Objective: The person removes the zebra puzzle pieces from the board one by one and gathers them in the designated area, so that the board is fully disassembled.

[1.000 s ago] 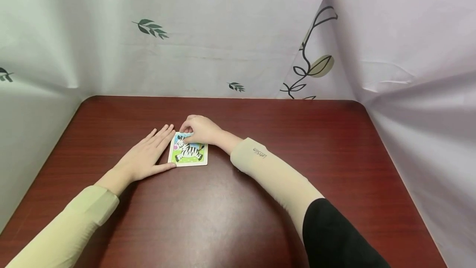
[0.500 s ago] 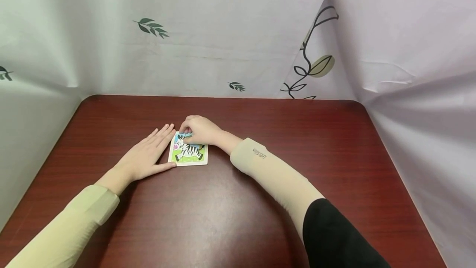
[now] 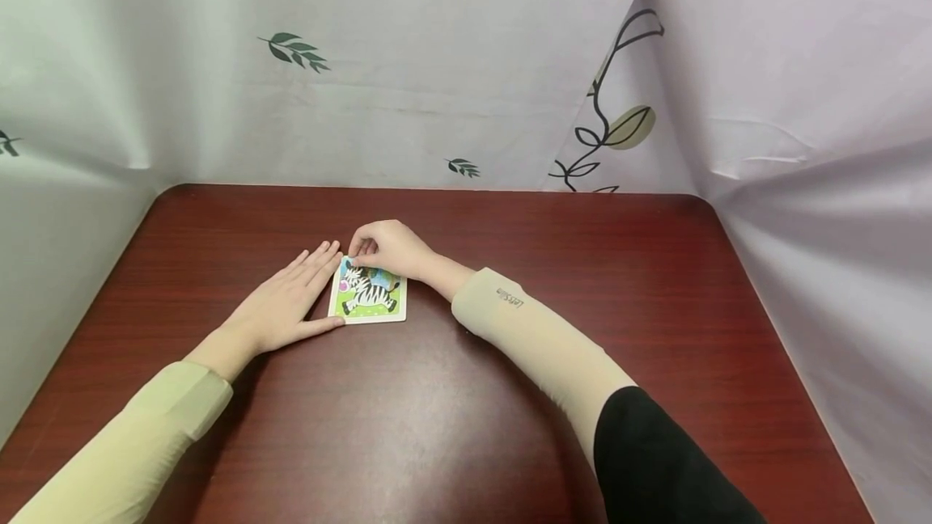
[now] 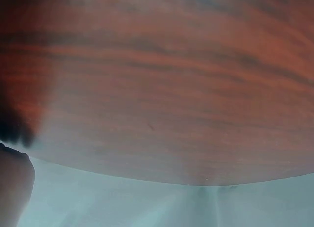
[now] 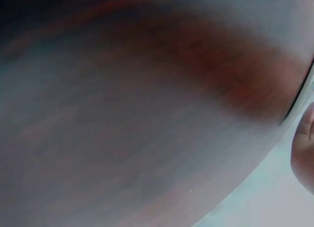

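A small square zebra picture card (image 3: 370, 297) lies flat on the table, with a white border, green ground and blue top. My left hand (image 3: 287, 307) rests flat on the wood to its left, fingers straight; the thumb tip and a fingertip touch the card's left edge. Over the card's upper left corner my right hand (image 3: 389, 249) is curled, thumb and forefinger pinching at its top edge. That hand hides part of the upper border. Only a bit of the left hand (image 4: 14, 185) shows in the left wrist view. In the right wrist view, part of the right hand (image 5: 303, 153) appears.
The dark red wooden table (image 3: 466, 395) has rounded far corners. White cloth (image 3: 408, 63) with leaf prints hangs behind it and along both sides. Both forearms, in pale sleeves, reach in from the near edge.
My right hand has shifted slightly up and away, its thumb sliding from the zebra's head to the card's top edge, so more of the picture shows. The left hand stays put.
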